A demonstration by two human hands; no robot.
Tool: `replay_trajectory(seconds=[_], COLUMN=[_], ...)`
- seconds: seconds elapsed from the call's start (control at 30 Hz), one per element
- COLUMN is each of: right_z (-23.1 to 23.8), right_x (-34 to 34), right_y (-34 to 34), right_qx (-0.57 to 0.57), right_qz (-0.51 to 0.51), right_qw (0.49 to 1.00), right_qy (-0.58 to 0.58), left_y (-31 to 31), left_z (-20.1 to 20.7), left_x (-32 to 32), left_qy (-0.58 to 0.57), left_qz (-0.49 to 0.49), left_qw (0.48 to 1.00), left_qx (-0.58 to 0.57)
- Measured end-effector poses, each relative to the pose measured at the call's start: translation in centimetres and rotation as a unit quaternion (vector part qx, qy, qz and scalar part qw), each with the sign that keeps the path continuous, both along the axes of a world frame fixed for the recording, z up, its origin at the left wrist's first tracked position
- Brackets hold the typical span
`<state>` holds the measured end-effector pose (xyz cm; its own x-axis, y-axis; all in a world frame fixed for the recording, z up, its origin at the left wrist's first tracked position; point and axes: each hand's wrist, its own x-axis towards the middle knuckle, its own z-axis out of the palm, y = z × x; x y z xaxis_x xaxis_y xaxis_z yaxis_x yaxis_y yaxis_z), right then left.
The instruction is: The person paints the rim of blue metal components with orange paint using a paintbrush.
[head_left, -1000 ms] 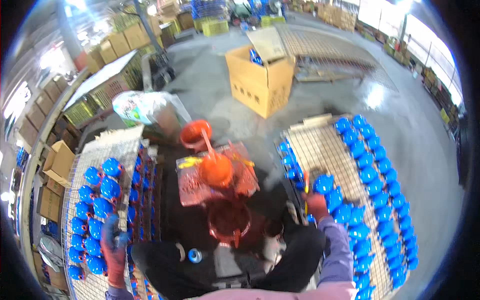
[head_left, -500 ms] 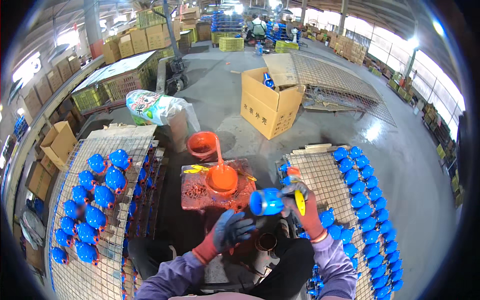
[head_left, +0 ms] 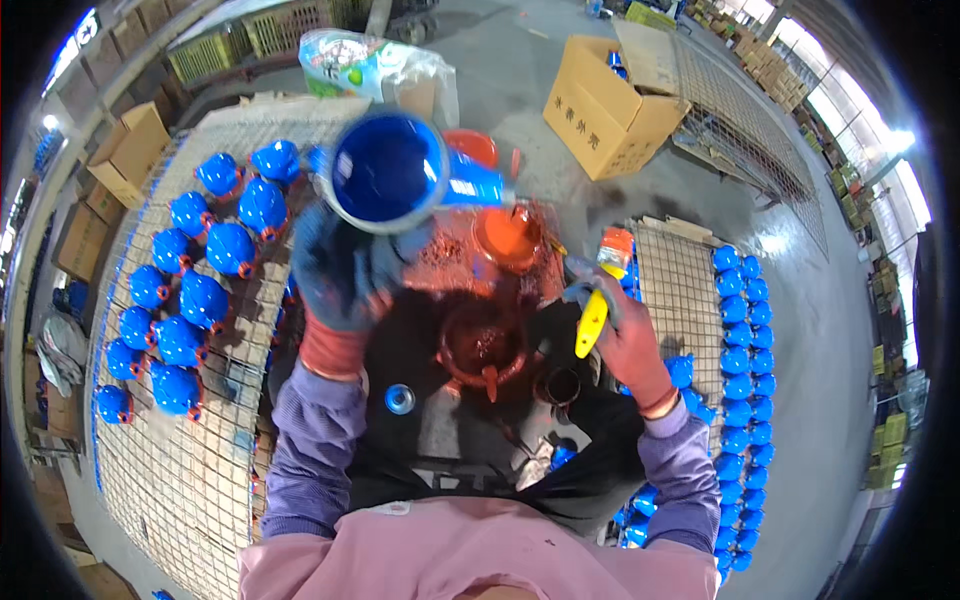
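A hollow blue metal casing (head_left: 388,172) with a round open mouth and a side pipe is raised in my gloved left hand (head_left: 345,270), which grips it from below. My gloved right hand (head_left: 628,340) is closed on a paintbrush (head_left: 593,322) with a yellow handle, its orange-red bristles pointing up and away from me. Between and beyond my hands, a bowl of orange-red paint (head_left: 507,238) sits on a paint-spattered board (head_left: 437,262). The casing partly hides a red bucket (head_left: 474,148) behind it.
Blue casings (head_left: 203,300) with orange-red rims rest on the left mesh rack (head_left: 175,480). More stand in rows on the right rack (head_left: 680,290). A red basin (head_left: 450,365) and a dark can (head_left: 557,386) are low near my legs. An open carton (head_left: 590,130) stands ahead on the floor.
The blue casing has gone from my right hand to my left and is now up at the left. My right hand keeps the paintbrush. The view has tilted downward.
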<state>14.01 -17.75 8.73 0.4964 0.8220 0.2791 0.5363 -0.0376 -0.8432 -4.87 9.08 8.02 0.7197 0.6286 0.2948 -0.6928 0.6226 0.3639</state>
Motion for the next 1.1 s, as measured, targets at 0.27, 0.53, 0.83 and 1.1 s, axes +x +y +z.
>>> replay_trajectory(seconds=[0.27,0.53,0.83,1.1], right_z=[-4.0,-11.3,-15.3,-13.0], right_x=[4.1,7.2,7.5,7.4], right_y=[6.3,11.4,13.4,10.4], right_qx=[-0.075,-0.042,-0.093,-0.104], right_qz=[-0.008,-0.141,-0.212,-0.083], right_qw=[0.954,0.976,0.971,0.961], right_qy=[-0.291,0.161,0.060,-0.243], left_y=[3.3,4.4,4.1,1.6], left_z=[-1.7,-2.7,-4.0,-2.1], left_x=[-0.5,-0.9,-1.5,0.7], left_qy=[-0.202,-0.038,-0.029,0.111], left_qz=[-0.298,-0.047,-0.080,-0.015], left_qw=[0.929,0.989,0.986,0.985], left_qx=[-0.082,-0.137,-0.141,-0.135])
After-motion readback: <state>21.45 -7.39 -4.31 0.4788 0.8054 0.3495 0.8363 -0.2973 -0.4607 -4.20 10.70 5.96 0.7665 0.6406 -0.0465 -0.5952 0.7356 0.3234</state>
